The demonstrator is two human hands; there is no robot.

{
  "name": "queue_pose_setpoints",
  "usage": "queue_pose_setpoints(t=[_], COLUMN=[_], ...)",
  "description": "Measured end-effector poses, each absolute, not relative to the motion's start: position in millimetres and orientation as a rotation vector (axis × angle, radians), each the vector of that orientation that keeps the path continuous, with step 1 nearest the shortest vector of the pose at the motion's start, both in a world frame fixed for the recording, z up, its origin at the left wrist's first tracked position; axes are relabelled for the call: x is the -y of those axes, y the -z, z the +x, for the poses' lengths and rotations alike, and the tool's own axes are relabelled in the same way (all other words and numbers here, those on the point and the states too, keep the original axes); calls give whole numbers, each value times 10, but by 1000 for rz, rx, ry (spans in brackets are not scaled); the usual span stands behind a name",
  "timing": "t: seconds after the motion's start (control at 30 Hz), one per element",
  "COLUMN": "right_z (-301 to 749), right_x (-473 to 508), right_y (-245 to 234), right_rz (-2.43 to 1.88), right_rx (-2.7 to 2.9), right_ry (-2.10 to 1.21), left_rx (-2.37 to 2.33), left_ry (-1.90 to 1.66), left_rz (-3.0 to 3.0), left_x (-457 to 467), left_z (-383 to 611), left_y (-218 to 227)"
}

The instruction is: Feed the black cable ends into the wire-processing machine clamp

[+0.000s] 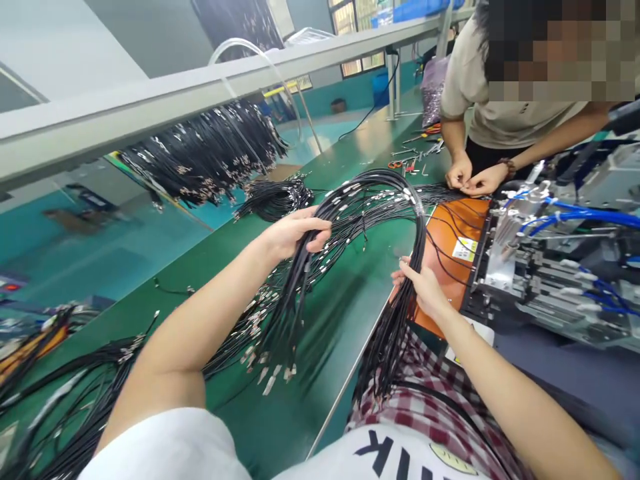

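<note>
Fingers of the left hand (294,235) curl in a closed grip around one leg of a thick bundle of black cables (380,183), with the thumb on the near side and the strands pinched between. From that grip the bundle arches up and over the bench (340,320) and comes down on the other side, where the right hand (423,288) lies against it with its fingers stretched along the strands; whether this grip closes round them cannot be told. Below the left hand the cable ends fan out, and their small metal terminals (270,377) hang just above the green surface. Below the right hand the strands drop over the bench edge onto a checked cloth (435,393) in the person's lap. Just beyond the right hand lies an orange mat (453,223), and beside it stands a metal machine (545,273) with blue tubes (593,216). At the far end a co-worker's hands (474,177) meet over loose strands. A smaller coil of cables (274,198) rests behind the left hand, and more cables hang from a rail (205,157).
</note>
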State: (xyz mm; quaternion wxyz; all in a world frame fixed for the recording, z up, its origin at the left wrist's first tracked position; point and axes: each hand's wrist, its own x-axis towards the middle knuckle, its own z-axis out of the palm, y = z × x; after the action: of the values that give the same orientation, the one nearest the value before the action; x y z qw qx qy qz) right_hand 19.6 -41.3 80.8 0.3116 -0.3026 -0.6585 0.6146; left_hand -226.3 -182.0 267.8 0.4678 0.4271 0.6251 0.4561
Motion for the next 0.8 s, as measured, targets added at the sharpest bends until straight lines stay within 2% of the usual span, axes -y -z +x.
queue_pose_setpoints(t=[0.13,0.27,0.37,0.43,0.53,0.67,0.8], right_z=[366,784,1024,1127,1256,1482,1716], right_x=[476,516,618,708,860,1057,1098], right_y=[-1319,-1719,-1730,-1670,-1633,-1801,-2031], right_rz=[-542,-534,-681,-747,-874,-943,-910], right_rx=[1537,1684,1895,2050,2283,2389,2360], right_ry=[-1899,-2074,-1858,-1652,-1456,-1304,-1301], left_rx=[-1867,-2132,-2388,-2481,-2092,-1387,-1262], left_ry=[-904,-451,-301,-460,-624,-437,-270], left_rz=[1130,1234,1383,1692,2138,2278,2127], left_x=[2357,2623,2501,2282,1841,1335,1193], left_z=[-2652,-2937,-2707,-2383,-1918,-1596,-1397], left_y=[-2840,-2594,-2355,-2317,-2453,-2669,-2746])
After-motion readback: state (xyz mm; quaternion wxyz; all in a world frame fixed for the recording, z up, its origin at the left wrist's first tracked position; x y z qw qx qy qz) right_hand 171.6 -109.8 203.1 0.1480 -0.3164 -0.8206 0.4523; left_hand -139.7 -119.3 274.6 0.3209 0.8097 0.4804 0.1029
